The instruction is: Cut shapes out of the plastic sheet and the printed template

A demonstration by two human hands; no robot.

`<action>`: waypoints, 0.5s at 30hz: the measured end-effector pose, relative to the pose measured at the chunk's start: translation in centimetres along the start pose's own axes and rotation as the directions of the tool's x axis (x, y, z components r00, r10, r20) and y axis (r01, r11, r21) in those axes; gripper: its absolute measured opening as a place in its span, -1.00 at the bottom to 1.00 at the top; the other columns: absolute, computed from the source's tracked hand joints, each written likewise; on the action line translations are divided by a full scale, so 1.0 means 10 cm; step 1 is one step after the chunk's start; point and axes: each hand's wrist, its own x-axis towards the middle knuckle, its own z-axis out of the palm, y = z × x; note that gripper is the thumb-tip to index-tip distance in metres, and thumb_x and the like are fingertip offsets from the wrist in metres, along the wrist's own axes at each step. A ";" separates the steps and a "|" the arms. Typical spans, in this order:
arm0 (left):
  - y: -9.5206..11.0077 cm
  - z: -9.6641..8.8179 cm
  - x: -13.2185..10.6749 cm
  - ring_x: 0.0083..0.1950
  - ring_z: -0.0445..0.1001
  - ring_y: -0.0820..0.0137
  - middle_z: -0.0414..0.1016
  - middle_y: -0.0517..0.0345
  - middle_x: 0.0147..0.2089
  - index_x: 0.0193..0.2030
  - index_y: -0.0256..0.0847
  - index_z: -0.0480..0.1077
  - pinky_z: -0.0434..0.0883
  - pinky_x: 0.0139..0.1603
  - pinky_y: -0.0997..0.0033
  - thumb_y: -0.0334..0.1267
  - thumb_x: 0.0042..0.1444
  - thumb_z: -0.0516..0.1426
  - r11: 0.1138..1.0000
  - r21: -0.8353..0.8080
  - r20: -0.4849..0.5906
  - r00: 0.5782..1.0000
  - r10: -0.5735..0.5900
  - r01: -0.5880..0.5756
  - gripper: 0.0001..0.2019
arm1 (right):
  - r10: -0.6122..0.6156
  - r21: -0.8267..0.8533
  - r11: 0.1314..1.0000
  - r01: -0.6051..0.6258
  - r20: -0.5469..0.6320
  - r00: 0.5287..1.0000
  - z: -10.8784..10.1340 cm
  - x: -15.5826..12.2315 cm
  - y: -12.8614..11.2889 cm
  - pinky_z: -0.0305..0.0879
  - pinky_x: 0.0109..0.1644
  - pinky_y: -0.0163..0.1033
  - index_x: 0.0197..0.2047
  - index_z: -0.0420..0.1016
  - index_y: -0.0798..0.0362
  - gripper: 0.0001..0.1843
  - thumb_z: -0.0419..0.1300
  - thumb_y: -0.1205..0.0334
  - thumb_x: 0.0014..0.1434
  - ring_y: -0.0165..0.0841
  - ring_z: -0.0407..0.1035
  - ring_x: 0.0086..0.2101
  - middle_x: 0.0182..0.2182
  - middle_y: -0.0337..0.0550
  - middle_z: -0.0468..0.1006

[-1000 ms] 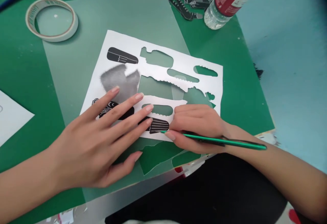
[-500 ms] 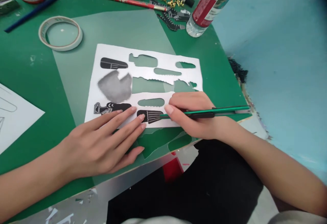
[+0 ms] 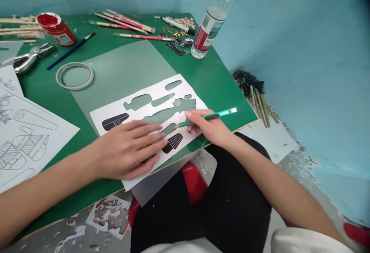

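A white sheet [image 3: 135, 108] with several cut-out openings and black printed shapes lies on a translucent mat [image 3: 115, 66]. My left hand [image 3: 131, 149] rests flat on it, fingers stretched out, hiding part of the sheet. Beside its fingertips is a black shape with white stripes [image 3: 174, 142]. In my right hand [image 3: 209, 128] is a green craft knife [image 3: 221, 114], gripped like a pen. Its tip points left, near the edge of an oval opening above the striped shape; whether it touches the paper I cannot tell.
A tape roll [image 3: 75, 76], blue paintbrush [image 3: 71, 51], hole punch [image 3: 31, 58] and red paint jar [image 3: 59, 31] stand or lie left. A water bottle [image 3: 206, 33] stands near black cut-outs [image 3: 176, 48]. Drawings [image 3: 31, 141] lie left. The table edge [image 3: 231, 131] is close to me.
The sheet has turned counterclockwise, its right end now farther from me. My left hand still presses on it. The knife has moved from the striped shape to beside the oval opening. The view has shifted.
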 end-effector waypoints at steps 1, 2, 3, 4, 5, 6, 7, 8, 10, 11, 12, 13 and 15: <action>-0.10 0.01 -0.03 0.35 0.54 0.01 0.63 -0.04 0.25 0.18 -0.34 0.53 0.53 0.28 -0.07 -0.29 0.42 0.09 0.999 -0.020 0.060 0.998 0.030 -0.029 -0.69 | -0.009 0.040 0.999 0.010 -0.006 1.000 -0.04 0.03 0.01 0.17 -0.44 -0.29 -0.50 0.40 0.05 -0.47 0.22 -0.15 0.37 -0.46 0.24 -0.57 -0.61 -0.30 0.39; -0.16 0.04 -0.06 0.46 0.42 -0.01 0.52 -0.04 0.37 0.27 -0.32 0.48 0.43 0.41 -0.12 -0.25 0.44 0.06 0.998 -0.044 0.132 0.990 0.043 -0.038 -0.63 | -0.025 0.061 0.998 0.026 -0.027 0.999 -0.07 0.05 0.02 0.15 -0.46 -0.29 -0.51 0.38 0.05 -0.47 0.23 -0.15 0.35 -0.47 0.22 -0.59 -0.63 -0.31 0.37; -0.19 0.07 -0.08 0.52 0.34 0.00 0.42 -0.04 0.45 0.35 -0.31 0.42 0.35 0.48 -0.14 -0.21 0.45 0.03 0.999 -0.044 0.188 0.981 0.039 -0.032 -0.57 | -0.043 0.073 0.996 0.047 -0.055 0.998 -0.11 0.06 0.02 0.13 -0.47 -0.28 -0.52 0.36 0.04 -0.47 0.22 -0.16 0.35 -0.47 0.19 -0.60 -0.64 -0.32 0.34; -0.19 0.10 -0.10 0.54 0.30 0.00 0.34 -0.04 0.50 0.42 -0.30 0.36 0.32 0.50 -0.13 -0.17 0.47 0.02 1.000 -0.021 0.225 0.974 0.017 -0.013 -0.52 | -0.064 0.069 0.995 0.070 -0.087 0.994 -0.14 0.06 0.01 0.12 -0.47 -0.28 -0.52 0.35 0.03 -0.46 0.21 -0.17 0.35 -0.47 0.18 -0.60 -0.65 -0.33 0.32; -0.14 0.13 -0.11 0.54 0.30 -0.01 0.30 -0.07 0.52 0.46 -0.31 0.33 0.35 0.48 -0.11 -0.14 0.48 0.01 1.000 0.028 0.237 0.971 -0.019 0.013 -0.49 | -0.086 0.053 0.994 0.093 -0.119 0.989 -0.16 0.04 0.01 0.12 -0.46 -0.28 -0.52 0.34 0.03 -0.45 0.19 -0.18 0.37 -0.48 0.17 -0.60 -0.65 -0.34 0.30; -0.06 0.16 -0.11 0.52 0.34 -0.03 0.30 -0.10 0.52 0.46 -0.32 0.32 0.39 0.43 -0.09 -0.11 0.49 0.01 0.994 0.096 0.223 0.972 -0.071 0.050 -0.48 | -0.108 0.031 0.993 0.114 -0.145 0.984 -0.18 0.01 0.00 0.12 -0.45 -0.28 -0.51 0.34 0.03 -0.44 0.18 -0.19 0.38 -0.48 0.17 -0.59 -0.65 -0.34 0.30; 0.04 0.19 -0.10 0.49 0.37 -0.06 0.31 -0.15 0.51 0.45 -0.35 0.33 0.44 0.36 -0.08 -0.06 0.50 0.01 0.983 0.168 0.214 0.970 -0.117 0.081 -0.46 | -0.129 0.003 0.991 0.131 -0.164 0.978 -0.19 -0.03 0.00 0.12 -0.44 -0.28 -0.51 0.34 0.03 -0.44 0.17 -0.20 0.39 -0.47 0.17 -0.59 -0.64 -0.34 0.30; 0.15 0.21 -0.09 0.47 0.40 -0.09 0.31 -0.20 0.50 0.44 -0.38 0.36 0.48 0.31 -0.08 -0.04 0.50 0.01 0.962 0.241 0.205 0.963 -0.177 0.126 -0.45 | -0.148 -0.029 0.989 0.145 -0.175 0.973 -0.19 -0.08 -0.01 0.13 -0.43 -0.28 -0.51 0.35 0.03 -0.43 0.17 -0.20 0.40 -0.47 0.18 -0.58 -0.64 -0.33 0.31; 0.40 0.24 -0.06 0.42 0.45 -0.12 0.36 -0.27 0.46 0.40 -0.41 0.40 0.54 0.20 -0.07 -0.01 0.51 -0.01 0.913 0.365 0.154 0.956 -0.250 0.180 -0.44 | -0.175 -0.096 0.982 0.161 -0.169 0.970 -0.19 -0.18 -0.01 0.15 -0.40 -0.27 -0.52 0.36 0.04 -0.41 0.16 -0.18 0.42 -0.46 0.23 -0.56 -0.64 -0.32 0.33; 0.51 0.24 -0.04 0.36 0.51 -0.12 0.41 -0.33 0.42 0.38 -0.48 0.41 0.58 0.10 0.00 -0.03 0.51 0.01 0.889 0.425 0.149 0.956 -0.253 0.169 -0.44 | -0.183 -0.122 0.979 0.164 -0.156 0.971 -0.18 -0.23 0.00 0.16 -0.39 -0.27 -0.54 0.35 0.04 -0.40 0.15 -0.17 0.44 -0.45 0.26 -0.54 -0.63 -0.30 0.35; 0.61 0.24 -0.02 0.30 0.56 -0.14 0.45 -0.39 0.37 0.36 -0.55 0.42 0.60 -0.02 0.06 -0.05 0.49 0.04 0.856 0.487 0.132 0.954 -0.270 0.174 -0.43 | -0.187 -0.145 0.975 0.166 -0.141 0.972 -0.17 -0.26 0.00 0.17 -0.37 -0.27 -0.54 0.34 0.04 -0.40 0.14 -0.15 0.45 -0.44 0.29 -0.52 -0.62 -0.29 0.37; 0.68 0.24 -0.01 0.23 0.61 -0.14 0.50 -0.43 0.32 0.33 -0.59 0.44 0.60 -0.14 0.12 -0.07 0.48 0.08 0.824 0.538 0.114 0.954 -0.276 0.174 -0.44 | -0.188 -0.164 0.972 0.167 -0.125 0.974 -0.16 -0.29 0.01 0.18 -0.35 -0.28 -0.54 0.34 0.04 -0.40 0.13 -0.12 0.47 -0.44 0.33 -0.50 -0.61 -0.28 0.40; 0.78 0.21 0.02 0.10 0.68 -0.12 0.59 -0.44 0.21 0.27 -0.59 0.49 0.54 -0.31 0.20 -0.08 0.45 0.15 0.780 0.601 0.073 0.959 -0.273 0.176 -0.47 | -0.187 -0.189 0.968 0.166 -0.101 0.977 -0.14 -0.30 0.01 0.21 -0.31 -0.28 -0.52 0.37 0.05 -0.42 0.10 -0.09 0.49 -0.43 0.37 -0.47 -0.57 -0.27 0.46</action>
